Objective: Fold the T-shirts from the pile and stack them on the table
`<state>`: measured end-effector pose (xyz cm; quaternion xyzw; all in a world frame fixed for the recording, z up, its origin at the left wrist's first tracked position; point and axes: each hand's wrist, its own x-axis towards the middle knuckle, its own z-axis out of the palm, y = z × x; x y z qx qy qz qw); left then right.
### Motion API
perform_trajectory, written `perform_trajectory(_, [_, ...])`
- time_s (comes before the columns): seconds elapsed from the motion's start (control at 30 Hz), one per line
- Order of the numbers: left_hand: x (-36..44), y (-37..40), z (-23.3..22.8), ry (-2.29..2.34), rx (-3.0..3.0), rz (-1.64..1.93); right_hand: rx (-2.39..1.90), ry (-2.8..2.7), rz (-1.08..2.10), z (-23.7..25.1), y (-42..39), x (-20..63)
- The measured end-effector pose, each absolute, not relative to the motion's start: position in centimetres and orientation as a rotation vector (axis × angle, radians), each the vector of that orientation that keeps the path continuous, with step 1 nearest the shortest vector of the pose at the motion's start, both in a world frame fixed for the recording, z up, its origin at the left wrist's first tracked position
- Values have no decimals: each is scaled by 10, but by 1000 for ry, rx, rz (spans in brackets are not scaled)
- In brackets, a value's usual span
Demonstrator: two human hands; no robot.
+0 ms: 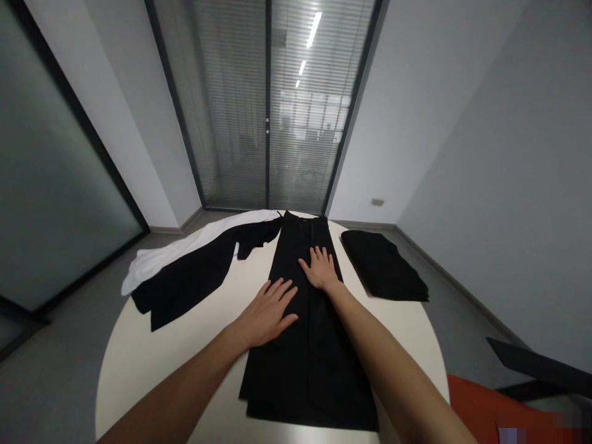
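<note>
A pair of black trousers lies flat and lengthwise on the table, its waistband at the far edge and its hems toward me. My left hand rests open on the left side of the trousers, palm down with fingers spread. Farther up, my right hand also lies flat and open on the cloth, right of the centre line. Neither hand grips anything. Parts of the trousers are hidden under my hands and right forearm.
On the left of the round cream table lie a black garment and a white garment side by side. A folded stack of black cloth sits at the right. An orange chair stands close by the table's right edge.
</note>
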<state>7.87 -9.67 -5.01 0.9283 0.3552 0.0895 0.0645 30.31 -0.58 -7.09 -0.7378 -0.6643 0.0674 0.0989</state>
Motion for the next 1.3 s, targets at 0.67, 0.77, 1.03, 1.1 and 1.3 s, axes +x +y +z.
perform_trajectory(0.67, [85,-85,-58,1120,2872,490,-2168,-2234,612,-41,-92,299])
perform_trajectory(0.77, [81,-88,-56,1007,2836,449,-2034,-2318,545,-44,-104,306])
perform_trajectory(1.03, [69,-102,-49,899,2733,125,-1374,-2389,550,-20,-127,318])
perform_trajectory(1.1, [71,-101,-50,937,2727,131,-1226,-2423,613,-12,-132,316])
perform_trajectory(1.3, [70,-95,-57,1020,2726,160,-1159,-2510,686,-8,-142,307])
